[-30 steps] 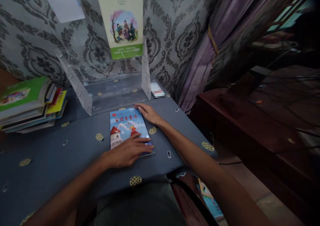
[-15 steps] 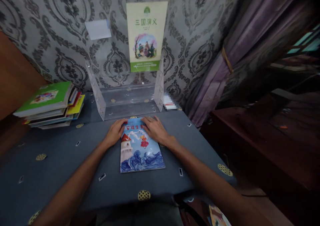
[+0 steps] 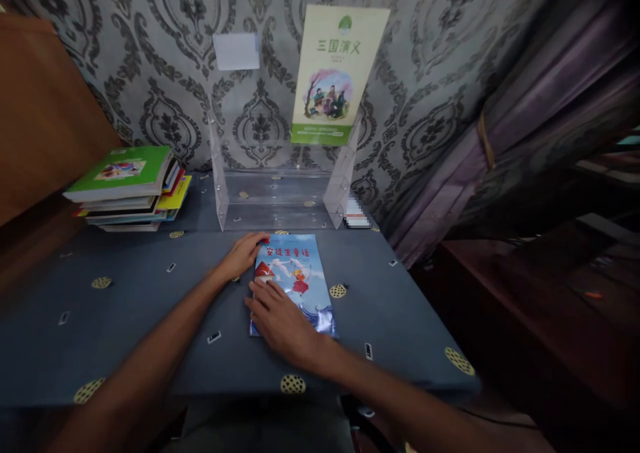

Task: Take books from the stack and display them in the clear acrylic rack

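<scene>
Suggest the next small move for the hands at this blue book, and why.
Perhaps slide the right hand to the right edge of the blue book: that edge is mostly uncovered, the shut book lies on the table, and the left hand is at the book's upper left corner.

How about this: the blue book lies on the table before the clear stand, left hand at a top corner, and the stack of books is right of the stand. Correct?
Not quite: the head view shows the stack of books left of the clear stand. The rest holds: the blue book lies on the table before the stand, the left hand at a top corner.
</scene>
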Tool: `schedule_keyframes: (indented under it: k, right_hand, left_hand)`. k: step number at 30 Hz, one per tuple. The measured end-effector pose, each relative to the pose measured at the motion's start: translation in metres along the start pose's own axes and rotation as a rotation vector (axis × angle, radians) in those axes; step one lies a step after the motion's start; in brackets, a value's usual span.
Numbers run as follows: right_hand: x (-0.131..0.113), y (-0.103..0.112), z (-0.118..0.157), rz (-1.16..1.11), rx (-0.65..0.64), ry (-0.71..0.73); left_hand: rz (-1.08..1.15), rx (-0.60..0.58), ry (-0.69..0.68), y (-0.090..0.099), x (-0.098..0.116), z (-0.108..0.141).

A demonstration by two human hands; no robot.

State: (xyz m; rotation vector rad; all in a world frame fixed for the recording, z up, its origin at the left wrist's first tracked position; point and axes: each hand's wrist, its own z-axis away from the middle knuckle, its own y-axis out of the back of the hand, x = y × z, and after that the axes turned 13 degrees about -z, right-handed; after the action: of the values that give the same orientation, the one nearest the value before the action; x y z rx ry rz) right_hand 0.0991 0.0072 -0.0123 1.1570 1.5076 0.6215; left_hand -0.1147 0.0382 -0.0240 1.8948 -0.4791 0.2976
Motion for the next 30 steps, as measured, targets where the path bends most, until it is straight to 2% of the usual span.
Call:
schedule_keyframes:
  k: [3, 9, 13, 18, 21, 24, 27, 30]
  right_hand:
    - [-0.011, 0.000, 0.015, -0.030, -0.013, -0.006]
    - [-0.013, 0.018, 0.033, -0.214, 0.082, -0.102]
    - [0.003, 0.029, 0.050, -0.173, 0.129, -0.166]
    - [0.040, 0.035, 0.062, -0.151, 0.186, -0.249]
    - [0.063, 0.037, 0.057, -0.118, 0.200, -0.307]
    - [0.080, 0.038, 0.044, -0.076, 0.213, -0.395]
    - [0.089, 0.039, 0.027, -0.038, 0.216, -0.484]
    - [0.094, 0.039, 0.013, -0.016, 0.225, -0.535]
  left_hand:
    - [-0.008, 0.011, 0.015, -0.002, 0.001, 0.001]
    - [-0.020, 0.051, 0.008, -0.007, -0.001, 0.003]
    - [-0.023, 0.045, -0.010, -0.007, -0.002, 0.004]
    - [-0.044, 0.028, 0.006, -0.006, 0.000, 0.004]
    - [-0.072, 0.025, 0.002, -0.006, 0.003, 0.005]
    - [-0.147, 0.069, 0.046, -0.007, 0.004, 0.007]
    - [-0.227, 0.124, 0.145, -0.009, 0.006, 0.009]
    - [-0.220, 0.113, 0.181, -0.009, 0.009, 0.010]
